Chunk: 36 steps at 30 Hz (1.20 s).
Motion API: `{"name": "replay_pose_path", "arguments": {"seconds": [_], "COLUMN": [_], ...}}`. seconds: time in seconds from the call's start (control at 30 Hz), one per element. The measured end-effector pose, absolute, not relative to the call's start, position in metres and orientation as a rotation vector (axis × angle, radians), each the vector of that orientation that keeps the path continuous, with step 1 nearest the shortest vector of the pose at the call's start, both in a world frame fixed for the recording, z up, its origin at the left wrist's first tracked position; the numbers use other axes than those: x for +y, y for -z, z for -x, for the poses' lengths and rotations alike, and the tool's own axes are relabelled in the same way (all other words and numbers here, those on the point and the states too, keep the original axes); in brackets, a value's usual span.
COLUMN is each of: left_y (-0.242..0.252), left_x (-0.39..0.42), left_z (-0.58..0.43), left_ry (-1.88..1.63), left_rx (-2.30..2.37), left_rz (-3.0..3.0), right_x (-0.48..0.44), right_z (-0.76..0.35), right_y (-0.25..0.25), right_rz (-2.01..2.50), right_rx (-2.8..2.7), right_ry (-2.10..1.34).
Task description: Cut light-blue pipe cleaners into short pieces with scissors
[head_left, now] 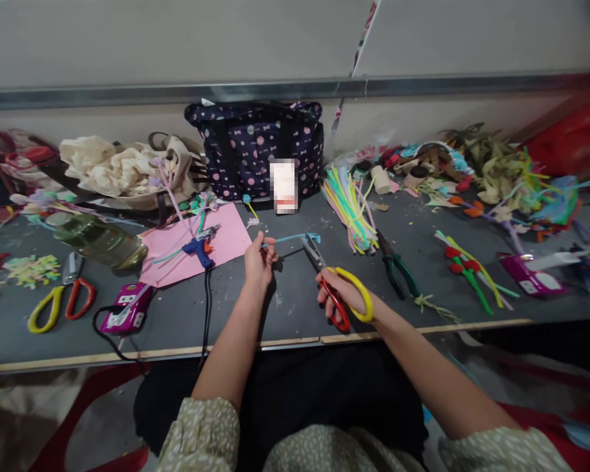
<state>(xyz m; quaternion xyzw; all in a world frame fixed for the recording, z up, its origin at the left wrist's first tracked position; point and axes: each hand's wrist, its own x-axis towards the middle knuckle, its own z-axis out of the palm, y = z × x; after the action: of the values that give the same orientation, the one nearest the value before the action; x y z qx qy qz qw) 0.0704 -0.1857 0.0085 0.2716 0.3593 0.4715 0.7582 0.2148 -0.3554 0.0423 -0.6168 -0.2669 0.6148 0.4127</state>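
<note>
Pinching blue stem (290,238) by one end: left hand (258,262), fingers closed; stem at three o'clock. Right hand (343,292): fingers wrapped round scissors (321,263). Stem: probably light, bendable; best gripped near an end.

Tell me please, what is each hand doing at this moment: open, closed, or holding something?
Left hand: closed, holding a thin blue strip.
Right hand: closed around the scissors.
</note>
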Motion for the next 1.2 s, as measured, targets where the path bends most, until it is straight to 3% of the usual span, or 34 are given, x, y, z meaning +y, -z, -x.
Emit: {"name": "replay_pose_path", "arguments": {"seconds": [1.2], "left_y": [-0.004], "left_x": [-0.190], "left_z": [-0.076], "left_ry": [-0.973], "left_rx": [0.776], "left_rz": [-0.681], "right_x": [-0.339], "right_z": [-0.207], "right_y": [-0.043], "right_rz": [1.586], "right_rx": [-0.654], "right_ry": [-1.463]}}
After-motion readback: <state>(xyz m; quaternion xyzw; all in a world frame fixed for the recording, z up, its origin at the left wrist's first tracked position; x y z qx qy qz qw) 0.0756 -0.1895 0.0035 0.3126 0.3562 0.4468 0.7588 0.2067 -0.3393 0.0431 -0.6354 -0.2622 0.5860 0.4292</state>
